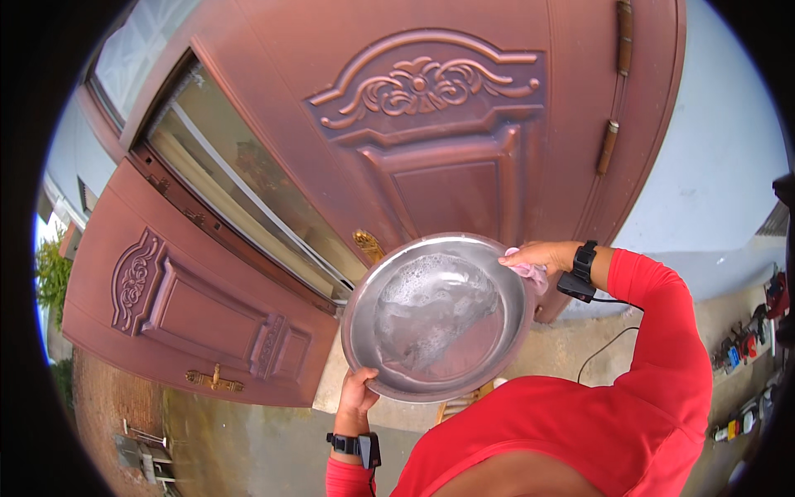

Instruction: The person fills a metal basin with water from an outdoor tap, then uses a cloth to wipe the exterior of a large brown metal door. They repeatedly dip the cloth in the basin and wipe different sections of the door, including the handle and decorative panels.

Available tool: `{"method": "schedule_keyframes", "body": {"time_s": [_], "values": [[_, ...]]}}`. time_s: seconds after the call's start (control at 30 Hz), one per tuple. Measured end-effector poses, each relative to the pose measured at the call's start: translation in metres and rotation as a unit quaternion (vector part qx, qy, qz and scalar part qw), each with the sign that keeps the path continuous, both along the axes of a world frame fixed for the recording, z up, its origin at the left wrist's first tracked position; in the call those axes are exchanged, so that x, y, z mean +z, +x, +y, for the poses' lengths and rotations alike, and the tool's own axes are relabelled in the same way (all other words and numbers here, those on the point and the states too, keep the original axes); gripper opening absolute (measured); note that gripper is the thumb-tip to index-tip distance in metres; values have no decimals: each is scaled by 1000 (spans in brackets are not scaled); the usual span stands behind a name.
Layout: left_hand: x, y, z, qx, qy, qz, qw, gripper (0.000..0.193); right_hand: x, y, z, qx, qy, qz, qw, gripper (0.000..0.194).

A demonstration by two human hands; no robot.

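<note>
A round metal basin [438, 388] of soapy water [435, 310] is held up before me, in front of a reddish-brown panelled door [447, 192]. My left hand [360, 390] grips its near left rim, with the thumb over the edge. At the right rim, my right hand [535, 256] holds a pink cloth [529, 272] against the basin; its fingers behind the rim are partly hidden. White foam floats on the water. The basin overlaps the door's lower part, beside an ornate gold-coloured door fitting [367, 243].
Another door leaf [205, 310] with a brass-coloured handle [215, 379] stands at the left. Behind the basin is a concrete floor [559, 354], partly covered by a wooden item [456, 407]. Shoes or similar small items [742, 345] line the right side beside a pale wall [702, 174].
</note>
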State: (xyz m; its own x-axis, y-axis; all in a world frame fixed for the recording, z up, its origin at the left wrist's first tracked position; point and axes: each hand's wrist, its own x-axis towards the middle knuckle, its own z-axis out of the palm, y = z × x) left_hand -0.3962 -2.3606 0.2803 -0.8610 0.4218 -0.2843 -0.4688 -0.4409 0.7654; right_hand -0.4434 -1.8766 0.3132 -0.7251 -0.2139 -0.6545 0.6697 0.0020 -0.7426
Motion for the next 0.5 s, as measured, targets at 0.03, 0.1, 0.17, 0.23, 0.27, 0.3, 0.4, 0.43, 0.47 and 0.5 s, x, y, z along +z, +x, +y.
{"method": "schedule_keyframes", "body": {"time_s": [0.03,0.1,0.17,0.23,0.27,0.3,0.4,0.43,0.47,0.5], "values": [[-12,-4,1,-10,-7,-23,1000,45,-6,9,2,-3,21,9,1000,18],[-37,-8,4,-32,-17,-51,998,45,-19,30,6,-18,47,62,997,17],[-61,-11,9,-56,-43,-68,995,45,-41,47,7,-68,-9,40,997,23],[-81,-13,19,-53,-59,-83,993,45,-66,66,17,-102,17,0,995,25],[-89,-13,24,-65,-53,-83,993,45,-80,78,23,-118,32,-19,992,26],[-96,-13,30,-73,-56,-87,992,45,-94,88,27,-130,19,-21,991,28],[-114,-18,53,-74,-70,-99,990,45,-129,101,39,-148,12,-29,988,26],[-120,-17,59,-74,-63,-96,991,46,-139,105,41,-160,21,-31,986,25],[-126,-16,64,-79,-86,-118,986,47,-145,109,46,-171,20,-21,985,24],[-134,-14,70,-87,-93,-125,984,48,-154,111,47,-179,22,-18,983,23]]}}
